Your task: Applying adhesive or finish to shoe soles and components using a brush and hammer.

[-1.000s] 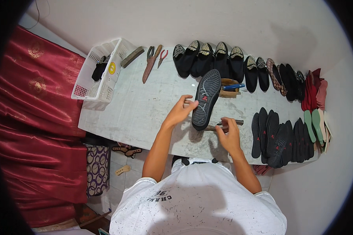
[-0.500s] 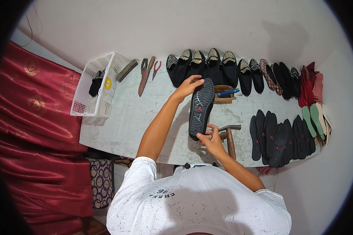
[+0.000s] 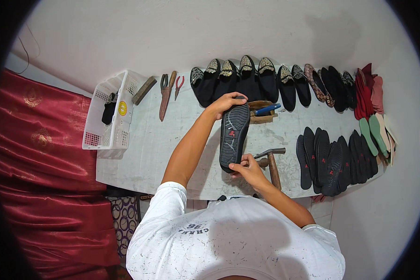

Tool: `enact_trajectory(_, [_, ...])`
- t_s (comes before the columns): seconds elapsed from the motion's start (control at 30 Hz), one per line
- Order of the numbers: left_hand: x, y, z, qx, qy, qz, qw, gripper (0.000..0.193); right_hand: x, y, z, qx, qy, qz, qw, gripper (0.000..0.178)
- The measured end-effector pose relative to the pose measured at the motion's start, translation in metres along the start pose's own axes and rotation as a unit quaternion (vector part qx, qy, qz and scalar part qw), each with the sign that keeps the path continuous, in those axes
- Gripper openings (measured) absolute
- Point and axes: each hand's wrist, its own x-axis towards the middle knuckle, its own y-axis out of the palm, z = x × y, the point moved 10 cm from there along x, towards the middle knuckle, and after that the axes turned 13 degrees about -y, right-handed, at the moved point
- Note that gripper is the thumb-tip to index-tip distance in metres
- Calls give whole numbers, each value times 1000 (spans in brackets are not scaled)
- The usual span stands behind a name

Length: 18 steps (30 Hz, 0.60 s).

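Note:
Over the middle of the table I hold a black shoe sole (image 3: 233, 135) lengthwise, its ridged tread with a small red mark facing up. My left hand (image 3: 225, 104) grips its far end, with the thumb over the tread edge. At the near end, my right hand (image 3: 248, 171) pinches the sole between thumb and fingers. Whether an upper is attached underneath is hidden. Just right of my right hand lies a hammer (image 3: 274, 171) with a wooden handle. Beyond the sole sits a small wooden box (image 3: 261, 119) with a blue-handled tool (image 3: 268, 109) on it.
Black shoes with patterned fronts (image 3: 247, 79) line the wall. More black soles (image 3: 332, 168) lie at right, near green insoles (image 3: 373, 133) and red cloth (image 3: 363, 105). At left stand a white basket (image 3: 121, 126), a block (image 3: 144, 90), scissors (image 3: 164, 81) and red pliers (image 3: 179, 86).
The sole and both hands have shifted slightly left and nearer in the picture; the sole stands a little more upright. My grip at both ends stays.

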Motion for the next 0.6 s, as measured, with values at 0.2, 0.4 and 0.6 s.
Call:
enact_trajectory(0.2, [6, -5, 8, 3, -37, -21, 999, 29, 0, -1, -5, 13, 14, -1, 1000, 48])
enact_trajectory(0.4, [3, -9, 19, -44, -56, -39, 997, 29, -3, -2, -3, 25, 13, -3, 1000, 51])
enact_trajectory(0.6, [2, -10, 30, -39, -85, -46, 995, 29, -10, 3, 10, -2, 25, 21, 999, 50])
